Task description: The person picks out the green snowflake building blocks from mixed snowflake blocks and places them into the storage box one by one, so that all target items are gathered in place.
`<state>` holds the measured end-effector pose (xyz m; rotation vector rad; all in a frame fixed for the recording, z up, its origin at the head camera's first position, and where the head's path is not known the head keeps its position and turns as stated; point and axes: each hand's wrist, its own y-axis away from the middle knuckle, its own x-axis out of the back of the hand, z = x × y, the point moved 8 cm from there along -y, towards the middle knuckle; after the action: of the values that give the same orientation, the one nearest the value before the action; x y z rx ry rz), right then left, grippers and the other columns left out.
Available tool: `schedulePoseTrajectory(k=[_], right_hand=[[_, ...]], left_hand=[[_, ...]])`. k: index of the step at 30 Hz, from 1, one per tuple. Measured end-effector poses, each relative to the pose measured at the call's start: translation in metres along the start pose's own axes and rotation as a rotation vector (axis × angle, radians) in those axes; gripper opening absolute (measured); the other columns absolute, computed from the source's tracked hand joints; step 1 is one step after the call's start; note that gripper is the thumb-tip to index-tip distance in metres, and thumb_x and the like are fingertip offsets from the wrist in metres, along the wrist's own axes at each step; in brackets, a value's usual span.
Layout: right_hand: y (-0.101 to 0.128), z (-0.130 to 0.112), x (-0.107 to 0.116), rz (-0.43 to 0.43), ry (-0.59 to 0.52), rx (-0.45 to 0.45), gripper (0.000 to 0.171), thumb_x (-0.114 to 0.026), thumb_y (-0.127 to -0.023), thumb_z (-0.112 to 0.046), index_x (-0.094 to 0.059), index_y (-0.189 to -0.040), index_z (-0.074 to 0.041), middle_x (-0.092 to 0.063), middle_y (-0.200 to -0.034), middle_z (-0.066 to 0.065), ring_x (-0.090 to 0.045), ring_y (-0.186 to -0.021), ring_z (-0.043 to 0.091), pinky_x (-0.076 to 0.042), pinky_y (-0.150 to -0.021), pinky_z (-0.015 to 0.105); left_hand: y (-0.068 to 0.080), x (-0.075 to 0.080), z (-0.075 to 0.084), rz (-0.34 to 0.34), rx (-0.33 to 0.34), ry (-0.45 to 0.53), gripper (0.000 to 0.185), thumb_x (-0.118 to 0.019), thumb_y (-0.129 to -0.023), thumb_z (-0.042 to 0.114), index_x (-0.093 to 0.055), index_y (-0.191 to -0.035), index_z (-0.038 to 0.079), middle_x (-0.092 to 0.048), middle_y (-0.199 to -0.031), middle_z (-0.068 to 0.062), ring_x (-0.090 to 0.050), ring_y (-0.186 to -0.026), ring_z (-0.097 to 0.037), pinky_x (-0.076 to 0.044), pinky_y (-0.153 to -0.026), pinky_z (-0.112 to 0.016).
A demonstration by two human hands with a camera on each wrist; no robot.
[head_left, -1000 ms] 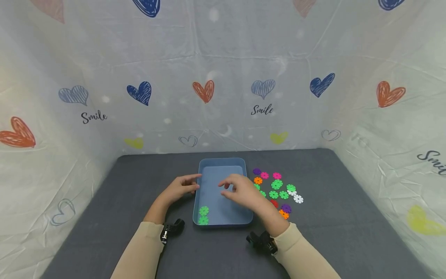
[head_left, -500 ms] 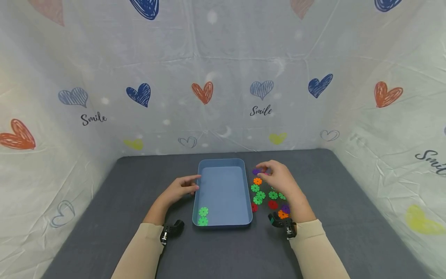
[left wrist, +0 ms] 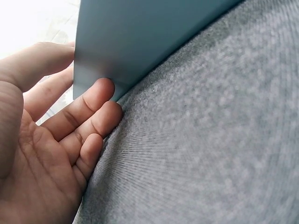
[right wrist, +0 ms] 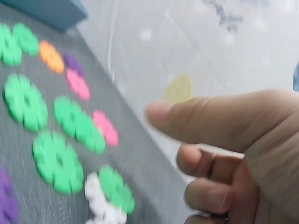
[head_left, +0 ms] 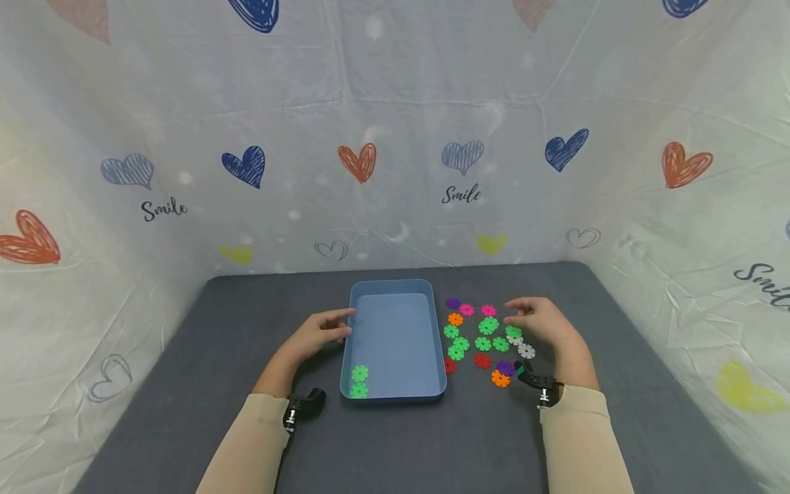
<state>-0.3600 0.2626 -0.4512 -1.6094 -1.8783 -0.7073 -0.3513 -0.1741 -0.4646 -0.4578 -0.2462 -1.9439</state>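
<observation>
Head view | left hand (head_left: 319,333) flat against tray (head_left: 393,295) | right hand (head_left: 546,326) loosely curled, empty

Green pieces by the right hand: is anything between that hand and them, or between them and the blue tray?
Nothing blocks the right hand from the nearest green piece. Between that piece and the blue tray only other loose pieces lie flat on the mat, plus the tray's low wall.
</observation>
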Motion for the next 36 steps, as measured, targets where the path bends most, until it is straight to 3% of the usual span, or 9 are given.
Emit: schedulePoseTrajectory(k=[4,7,15,20,24,31,36], right_hand=[[0.002,0.022,-0.007,-0.082,-0.016,-0.071,0.047,-0.077,-0.092,-0.018,-0.064,-0.132,0.004,-0.045,-0.072,0.003,-0.04,-0.063,0.017,-0.036,-0.062,0.036],[0.004,0.032,-0.009,-0.093,-0.028,-0.096,0.046,-0.08,-0.087,-0.014,-0.067,-0.128,0.003,-0.04,-0.066,0.0,-0.035,-0.058,0.015,-0.034,-0.058,0.035],[0.005,0.03,-0.006,-0.068,-0.016,-0.078,0.04,-0.079,-0.088,-0.014,-0.068,-0.121,0.005,-0.043,-0.071,0.003,-0.039,-0.064,0.017,-0.035,-0.059,0.036],[0.01,0.007,0.005,-0.03,-0.011,-0.035,0.041,-0.073,-0.094,-0.019,-0.063,-0.126,0.005,-0.059,-0.099,0.014,-0.055,-0.088,0.029,-0.048,-0.076,0.044],[0.014,-0.019,0.018,0.014,-0.055,0.015,0.045,-0.071,-0.097,-0.023,-0.06,-0.133,0.002,-0.06,-0.123,0.022,-0.057,-0.112,0.039,-0.048,-0.092,0.056],[0.02,-0.064,0.026,0.009,-0.156,0.143,0.044,-0.073,-0.097,-0.024,-0.063,-0.133,-0.002,-0.064,-0.114,0.013,-0.06,-0.101,0.027,-0.052,-0.085,0.042],[0.029,-0.1,0.024,-0.01,-0.34,0.213,0.045,-0.079,-0.094,-0.022,-0.065,-0.131,-0.001,-0.066,-0.105,0.012,-0.065,-0.092,0.023,-0.054,-0.083,0.033]], left_hand=[[0.0,0.001,0.004,0.001,-0.012,0.0,0.05,-0.066,-0.101,0.007,-0.05,-0.146,-0.009,-0.064,-0.092,-0.013,-0.061,-0.086,-0.036,-0.047,-0.085,-0.047],[-0.001,0.0,0.003,0.001,-0.009,-0.002,0.05,-0.066,-0.101,0.006,-0.05,-0.146,-0.009,-0.064,-0.093,-0.012,-0.061,-0.086,-0.036,-0.047,-0.086,-0.048],[-0.013,0.002,-0.025,0.021,0.0,-0.019,0.051,-0.067,-0.101,0.009,-0.051,-0.147,-0.004,-0.064,-0.094,-0.009,-0.061,-0.086,-0.032,-0.047,-0.085,-0.046],[-0.014,0.003,-0.028,0.017,-0.008,-0.006,0.052,-0.07,-0.1,0.013,-0.053,-0.147,0.0,-0.064,-0.093,-0.008,-0.061,-0.086,-0.028,-0.047,-0.085,-0.044],[-0.015,0.003,-0.026,0.013,-0.014,-0.003,0.053,-0.071,-0.099,0.015,-0.055,-0.147,0.001,-0.064,-0.093,-0.008,-0.062,-0.085,-0.027,-0.047,-0.085,-0.043],[-0.015,0.005,-0.027,0.02,-0.013,-0.022,0.052,-0.071,-0.099,0.017,-0.055,-0.147,0.001,-0.065,-0.092,-0.008,-0.061,-0.083,-0.025,-0.047,-0.083,-0.041],[-0.013,0.003,-0.031,0.021,-0.01,-0.015,0.053,-0.071,-0.099,0.017,-0.055,-0.146,0.0,-0.065,-0.09,-0.009,-0.061,-0.082,-0.025,-0.048,-0.083,-0.041]])
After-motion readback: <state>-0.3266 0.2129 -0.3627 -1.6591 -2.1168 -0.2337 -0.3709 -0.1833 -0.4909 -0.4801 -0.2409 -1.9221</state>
